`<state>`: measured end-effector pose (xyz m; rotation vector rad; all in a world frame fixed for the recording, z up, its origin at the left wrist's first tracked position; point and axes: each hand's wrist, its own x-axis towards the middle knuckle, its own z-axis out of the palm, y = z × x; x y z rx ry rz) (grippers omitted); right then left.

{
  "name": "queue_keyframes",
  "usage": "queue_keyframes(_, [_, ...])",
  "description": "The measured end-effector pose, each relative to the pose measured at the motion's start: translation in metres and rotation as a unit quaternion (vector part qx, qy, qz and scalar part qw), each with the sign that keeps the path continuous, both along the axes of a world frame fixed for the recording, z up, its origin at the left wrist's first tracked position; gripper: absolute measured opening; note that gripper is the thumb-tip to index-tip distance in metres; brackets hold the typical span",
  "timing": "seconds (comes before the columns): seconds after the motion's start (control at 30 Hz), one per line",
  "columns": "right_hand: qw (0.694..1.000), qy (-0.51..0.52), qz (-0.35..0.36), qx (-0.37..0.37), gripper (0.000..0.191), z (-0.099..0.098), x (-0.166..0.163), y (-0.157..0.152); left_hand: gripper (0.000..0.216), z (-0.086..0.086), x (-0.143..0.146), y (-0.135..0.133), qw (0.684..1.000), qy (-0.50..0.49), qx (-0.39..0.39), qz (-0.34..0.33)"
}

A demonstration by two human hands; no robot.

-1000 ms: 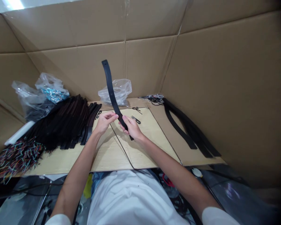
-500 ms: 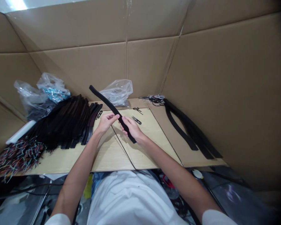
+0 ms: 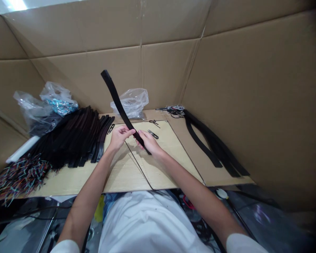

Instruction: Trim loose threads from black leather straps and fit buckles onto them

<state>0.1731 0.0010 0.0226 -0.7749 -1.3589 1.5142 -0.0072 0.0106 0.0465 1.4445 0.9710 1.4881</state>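
Note:
A long black strip (image 3: 118, 103), slightly curved, is held up over the board in both hands, its far end tilted up and to the left. My right hand (image 3: 147, 141) is closed round its lower part. With thumb and fingers pinched, my left hand (image 3: 121, 137) grips the strip's left side close to the right hand. A thin black cord (image 3: 139, 167) runs from below my left hand down to the table's front edge. Just beyond my right hand lie small thread snips (image 3: 153, 134). What the fingertips cover on the strip is hidden.
A large pile of dark strips (image 3: 73, 137) with coloured wire ends (image 3: 21, 179) lies left. Several black strips (image 3: 213, 147) lie right, near a tangle of threads (image 3: 175, 111). Plastic bags (image 3: 133, 102) stand at the back. Cardboard walls (image 3: 110, 70) enclose the table.
The strip's far end has swung upward, so it stands steeper and its near end sits slightly higher. Both hands keep hold of it in nearly the same place.

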Motion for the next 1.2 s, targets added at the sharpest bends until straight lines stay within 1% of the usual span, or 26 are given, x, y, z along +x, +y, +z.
queue_keyframes(0.03, [1.0, -0.003, -0.018, 0.01, 0.056, 0.0, 0.0, 0.001, 0.055, 0.001, 0.001, 0.0, 1.0, 0.009, 0.003, 0.005])
queue_keyframes(0.07, [1.0, -0.005, -0.02, 0.019, 0.055, 0.0, 0.0, 0.002, 0.055, 0.001, 0.001, 0.0, 1.0, 0.017, 0.003, 0.002])
queue_keyframes(0.17, [0.999, 0.006, 0.011, 0.032, 0.057, 0.003, 0.004, -0.002, 0.054, -0.001, -0.002, 0.001, 0.999, 0.021, 0.001, -0.032])
queue_keyframes(0.33, [0.998, 0.015, 0.066, -0.015, 0.064, 0.006, 0.008, -0.011, 0.055, -0.006, -0.005, 0.002, 0.996, -0.009, -0.016, -0.086])
queue_keyframes(0.43, [0.992, -0.003, 0.121, -0.037, 0.065, 0.003, 0.008, -0.011, 0.062, -0.005, -0.001, -0.001, 0.991, -0.015, -0.039, -0.131])
queue_keyframes(0.47, [0.991, -0.011, 0.13, -0.037, 0.066, 0.002, 0.007, -0.009, 0.064, -0.004, 0.0, -0.002, 0.99, -0.01, -0.042, -0.136])
queue_keyframes(0.53, [0.993, -0.031, 0.106, -0.031, 0.067, 0.0, 0.005, -0.005, 0.063, -0.002, 0.004, -0.003, 0.992, 0.004, -0.039, -0.118])
queue_keyframes(0.6, [0.998, -0.048, 0.042, -0.013, 0.067, -0.001, 0.004, -0.001, 0.062, -0.001, 0.006, -0.004, 0.997, 0.014, -0.031, -0.069])
queue_keyframes(0.63, [0.999, -0.053, 0.014, 0.007, 0.064, -0.001, 0.004, 0.001, 0.062, 0.0, 0.007, -0.003, 0.999, 0.017, -0.027, -0.041])
queue_keyframes(0.7, [0.997, -0.055, -0.014, 0.06, 0.057, 0.001, 0.006, 0.002, 0.062, 0.001, 0.007, -0.003, 0.999, 0.024, -0.023, -0.006])
queue_keyframes(0.77, [0.994, -0.051, -0.015, 0.096, 0.052, 0.003, 0.008, 0.001, 0.06, 0.002, 0.006, -0.003, 0.999, 0.031, -0.018, -0.008])
queue_keyframes(0.8, [0.994, -0.045, -0.011, 0.098, 0.052, 0.004, 0.009, 0.0, 0.059, 0.003, 0.004, -0.004, 0.999, 0.032, -0.015, -0.02])
queue_keyframes(0.9, [0.998, -0.006, 0.022, 0.061, 0.054, 0.006, 0.011, -0.004, 0.056, 0.004, 0.0, -0.005, 0.997, 0.025, -0.015, -0.071])
queue_keyframes(1.0, [0.995, 0.023, 0.098, -0.002, 0.057, 0.008, 0.011, -0.007, 0.061, 0.002, -0.002, -0.004, 0.991, -0.001, -0.031, -0.131])
queue_keyframes(1.03, [0.993, 0.022, 0.118, -0.016, 0.058, 0.008, 0.011, -0.007, 0.062, 0.0, -0.002, -0.003, 0.99, -0.008, -0.031, -0.138])
queue_keyframes(1.07, [0.992, 0.019, 0.127, -0.019, 0.058, 0.008, 0.01, -0.007, 0.063, -0.001, -0.001, -0.002, 0.991, -0.013, -0.028, -0.131])
queue_keyframes(1.1, [0.992, 0.016, 0.124, -0.012, 0.058, 0.009, 0.01, -0.006, 0.063, -0.003, 0.0, -0.001, 0.994, -0.013, -0.023, -0.11])
queue_keyframes(1.2, [0.994, 0.01, 0.103, 0.026, 0.052, 0.009, 0.009, -0.004, 0.062, -0.004, 0.004, 0.0, 1.0, 0.004, -0.008, -0.002])
